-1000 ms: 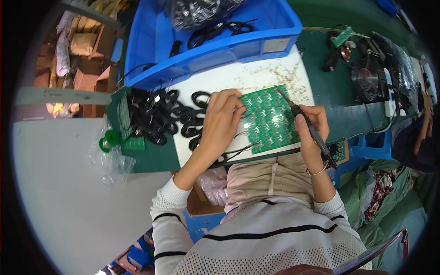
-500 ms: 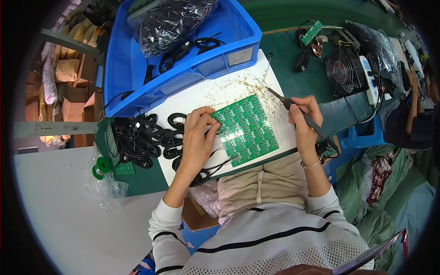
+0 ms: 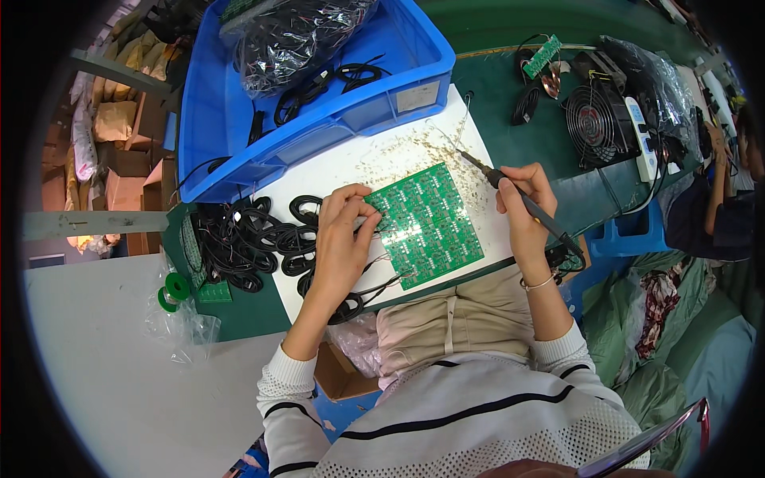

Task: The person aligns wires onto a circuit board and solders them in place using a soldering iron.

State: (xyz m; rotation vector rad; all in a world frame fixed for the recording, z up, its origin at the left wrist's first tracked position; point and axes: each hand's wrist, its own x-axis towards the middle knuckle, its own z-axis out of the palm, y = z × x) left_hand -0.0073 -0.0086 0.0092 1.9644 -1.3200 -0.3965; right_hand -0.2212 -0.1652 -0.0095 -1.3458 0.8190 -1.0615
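Green circuit board [image 3: 430, 227] lies flat on white sheet [image 3: 319, 171]; likely light, stiff, fragile, best held by edges. Left hand [image 3: 343, 239] bunched at its left edge; cannot tell if anything is pinched. Right hand [image 3: 524, 227] wrapped round soldering iron [image 3: 548, 221], tip [image 3: 476, 162] beyond board's far corner; metal probably hot, grip only safe hold.

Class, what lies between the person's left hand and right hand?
The head view shows the green circuit board, then a strip of white surface, between the left hand and the right hand.
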